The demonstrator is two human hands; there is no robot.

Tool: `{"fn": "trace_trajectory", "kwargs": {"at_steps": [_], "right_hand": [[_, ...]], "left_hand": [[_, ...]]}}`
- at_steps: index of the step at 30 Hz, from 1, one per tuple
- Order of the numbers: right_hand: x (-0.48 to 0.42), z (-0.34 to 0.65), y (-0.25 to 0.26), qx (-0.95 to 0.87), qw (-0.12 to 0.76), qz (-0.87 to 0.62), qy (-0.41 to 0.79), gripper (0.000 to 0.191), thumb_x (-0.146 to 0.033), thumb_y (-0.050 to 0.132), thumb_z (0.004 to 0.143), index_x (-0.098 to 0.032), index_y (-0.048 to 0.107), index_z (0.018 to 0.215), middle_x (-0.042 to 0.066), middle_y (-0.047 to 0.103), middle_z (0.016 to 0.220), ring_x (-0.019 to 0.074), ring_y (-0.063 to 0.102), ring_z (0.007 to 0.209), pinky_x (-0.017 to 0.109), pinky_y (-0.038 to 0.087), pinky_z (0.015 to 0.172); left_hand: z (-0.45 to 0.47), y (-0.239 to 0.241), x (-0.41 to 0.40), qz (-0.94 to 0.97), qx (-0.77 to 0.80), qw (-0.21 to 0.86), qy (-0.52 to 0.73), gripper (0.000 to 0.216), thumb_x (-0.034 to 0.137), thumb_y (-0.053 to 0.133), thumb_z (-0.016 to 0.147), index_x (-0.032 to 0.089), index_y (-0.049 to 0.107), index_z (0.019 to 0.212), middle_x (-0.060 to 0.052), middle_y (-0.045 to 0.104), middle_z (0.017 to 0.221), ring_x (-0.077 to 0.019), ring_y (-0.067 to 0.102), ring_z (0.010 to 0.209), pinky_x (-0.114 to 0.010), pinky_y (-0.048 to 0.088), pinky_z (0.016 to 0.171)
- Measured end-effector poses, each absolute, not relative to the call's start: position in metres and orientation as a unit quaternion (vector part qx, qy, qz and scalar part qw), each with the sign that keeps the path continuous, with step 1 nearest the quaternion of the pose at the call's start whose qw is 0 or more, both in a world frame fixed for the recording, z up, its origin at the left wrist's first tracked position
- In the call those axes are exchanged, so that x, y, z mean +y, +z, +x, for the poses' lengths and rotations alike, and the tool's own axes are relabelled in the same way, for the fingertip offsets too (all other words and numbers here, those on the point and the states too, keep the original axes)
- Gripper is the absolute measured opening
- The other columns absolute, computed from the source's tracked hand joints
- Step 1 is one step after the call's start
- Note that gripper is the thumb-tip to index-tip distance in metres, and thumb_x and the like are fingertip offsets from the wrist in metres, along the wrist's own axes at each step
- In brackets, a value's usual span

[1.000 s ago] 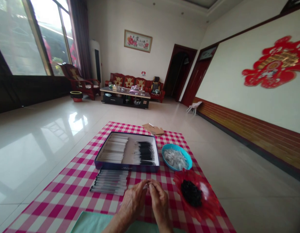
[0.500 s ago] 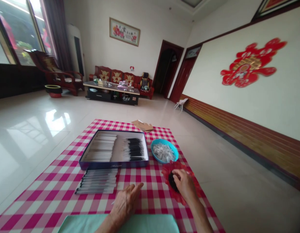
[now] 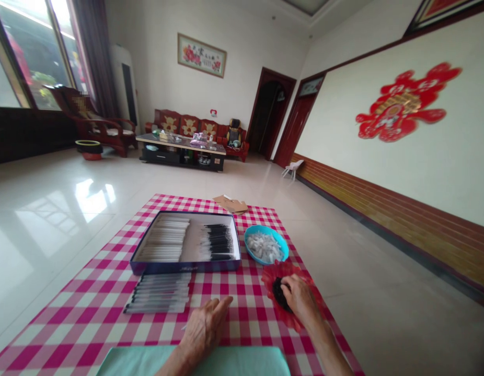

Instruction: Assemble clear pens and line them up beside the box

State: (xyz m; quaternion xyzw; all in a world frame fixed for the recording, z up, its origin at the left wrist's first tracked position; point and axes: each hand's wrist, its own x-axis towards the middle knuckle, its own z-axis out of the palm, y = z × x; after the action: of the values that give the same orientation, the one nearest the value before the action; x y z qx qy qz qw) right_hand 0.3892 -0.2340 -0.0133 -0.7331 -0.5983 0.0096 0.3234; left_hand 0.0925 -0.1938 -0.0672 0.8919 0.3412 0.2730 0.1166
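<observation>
My left hand (image 3: pixel 206 322) rests low over the checked tablecloth, index finger stretched out and the others curled. A thin pale stick (image 3: pixel 184 328) pokes out from its left side; the rest is hidden under the hand. My right hand (image 3: pixel 299 296) reaches into a red flower-shaped dish (image 3: pixel 270 272), fingertips pinched together at a heap of small black pieces (image 3: pixel 280 293). Whatever is between them is hidden. Left of my left hand lies a row of clear pen barrels (image 3: pixel 159 295) with black ends. Behind them, a shallow blue box (image 3: pixel 179 267) holds white sticks (image 3: pixel 163 240) and black-ended thin rods (image 3: pixel 219 243).
A turquoise bowl (image 3: pixel 286 247) of small whitish pieces (image 3: pixel 265 246) stands just behind the red dish. Cardboard scraps (image 3: pixel 233 206) lie at the table's far edge. A folded mint-green cloth (image 3: pixel 245 360) is at the near edge. Beyond are a coffee table (image 3: pixel 179 141) and sofa.
The view has tilted very slightly. My right hand stays in the red dish, its fingers shifted a little; my left hand holds nearly the same pose.
</observation>
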Motion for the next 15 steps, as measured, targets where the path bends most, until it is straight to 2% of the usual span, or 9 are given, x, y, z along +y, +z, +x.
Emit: {"fn": "trace_trajectory", "kwargs": {"at_steps": [3,5,7,11,15], "right_hand": [[-0.239,0.378,-0.003,-0.581,0.364,-0.727,0.022,0.018,-0.032,0.054,0.078,-0.022,0.069,0.08,0.007,0.07,0.08,0.0235,0.064,0.077,0.036,0.048,0.075],[-0.242,0.361,0.002,-0.541,0.434,-0.712,0.113,0.026,-0.04,0.054,0.081,-0.021,0.069,0.09,0.007,0.071,0.084,0.0234,0.066,0.078,0.036,0.05,0.073],[-0.244,0.337,0.003,-0.479,0.509,-0.669,0.254,0.033,-0.046,0.058,0.079,-0.019,0.068,0.094,0.006,0.072,0.083,0.0231,0.067,0.077,0.034,0.052,0.07],[-0.244,0.286,-0.007,-0.412,0.57,-0.591,0.394,0.037,-0.049,0.067,0.073,-0.017,0.07,0.091,0.006,0.071,0.079,0.0213,0.066,0.075,0.03,0.052,0.067],[-0.241,0.253,-0.028,-0.403,0.584,-0.573,0.411,0.034,-0.047,0.07,0.071,-0.018,0.071,0.088,0.005,0.072,0.079,0.0213,0.066,0.074,0.031,0.053,0.069]], "left_hand": [[0.092,-0.069,-0.194,0.878,0.34,0.129,0.311,0.033,0.022,0.031,0.095,0.022,0.05,0.122,-0.004,0.066,0.082,-0.0164,0.065,0.071,-0.023,0.05,0.06],[0.092,-0.069,-0.195,0.867,0.338,0.141,0.338,0.029,0.023,0.032,0.096,0.021,0.052,0.116,-0.005,0.066,0.083,-0.0164,0.065,0.073,-0.024,0.051,0.065],[0.092,-0.067,-0.196,0.859,0.336,0.15,0.356,0.026,0.023,0.032,0.096,0.021,0.055,0.108,-0.004,0.066,0.082,-0.0159,0.064,0.075,-0.024,0.051,0.068],[0.091,-0.062,-0.197,0.856,0.331,0.157,0.364,0.023,0.021,0.033,0.096,0.021,0.056,0.1,-0.004,0.064,0.081,-0.0154,0.062,0.075,-0.024,0.049,0.07],[0.091,-0.06,-0.198,0.86,0.329,0.159,0.357,0.022,0.019,0.034,0.095,0.021,0.055,0.099,-0.004,0.062,0.08,-0.0161,0.061,0.076,-0.025,0.048,0.07]]}}
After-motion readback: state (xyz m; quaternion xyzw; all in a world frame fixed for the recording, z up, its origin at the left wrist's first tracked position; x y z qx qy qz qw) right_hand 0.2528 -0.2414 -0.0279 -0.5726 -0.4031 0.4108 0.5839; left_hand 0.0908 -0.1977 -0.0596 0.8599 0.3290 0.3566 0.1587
